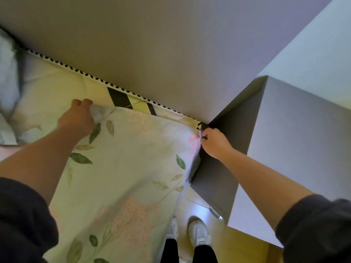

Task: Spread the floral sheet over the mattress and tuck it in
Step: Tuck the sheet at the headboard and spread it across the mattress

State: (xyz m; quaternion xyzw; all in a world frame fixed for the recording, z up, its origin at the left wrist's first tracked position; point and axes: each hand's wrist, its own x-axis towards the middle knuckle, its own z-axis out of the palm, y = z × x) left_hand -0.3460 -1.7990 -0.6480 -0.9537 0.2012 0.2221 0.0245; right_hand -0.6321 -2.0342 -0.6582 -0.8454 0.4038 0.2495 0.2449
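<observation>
The floral sheet [133, 168], pale green with pink blossoms and green leaves, lies over the near part of the mattress [57, 82] and hangs down toward me. My left hand [78, 118] grips its far edge, fingers curled over the fold. My right hand [213, 142] pinches the sheet's right corner at the mattress corner, beside the wall. Beyond the sheet's edge the mattress shows a cream cover with black stripes and black-and-white piping [91, 77].
A grey wall [171, 44] runs along the far side of the bed. A grey boxy column or cabinet [275, 139] stands close on the right. A white fluffy pillow or blanket [7, 76] lies at far left. My white shoes [197, 232] stand on tiled floor.
</observation>
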